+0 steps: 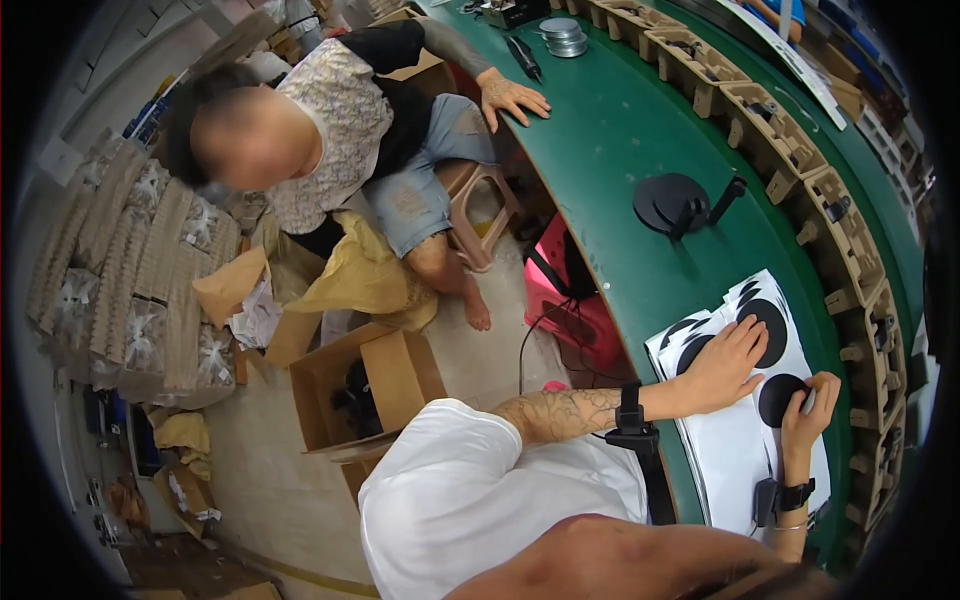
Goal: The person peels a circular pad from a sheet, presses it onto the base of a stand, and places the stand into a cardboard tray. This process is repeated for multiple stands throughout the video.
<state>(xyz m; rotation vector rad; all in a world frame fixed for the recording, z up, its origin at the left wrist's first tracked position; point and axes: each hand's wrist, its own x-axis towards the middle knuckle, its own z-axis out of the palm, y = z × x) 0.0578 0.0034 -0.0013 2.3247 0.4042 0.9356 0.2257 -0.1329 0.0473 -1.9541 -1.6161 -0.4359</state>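
The black disc [780, 401] lies on the white sheets [725, 470], at the fingers of my right hand [814, 404] and just right of my left hand [722, 368]. My right fingers are curled around a small grey piece [809, 402] at the disc's right edge; whether it is joined to the disc I can't tell. My left hand lies palm down with fingers spread on the sheets, apart from my right, beside a black circle [768, 328]. Under the sheets is the green bench [610, 170]. Farther along it stands a black round-based fixture [668, 203], with tan molded trays [845, 240] to the right. Beyond, a seated co-worker's hand [512, 97] rests on the bench edge.
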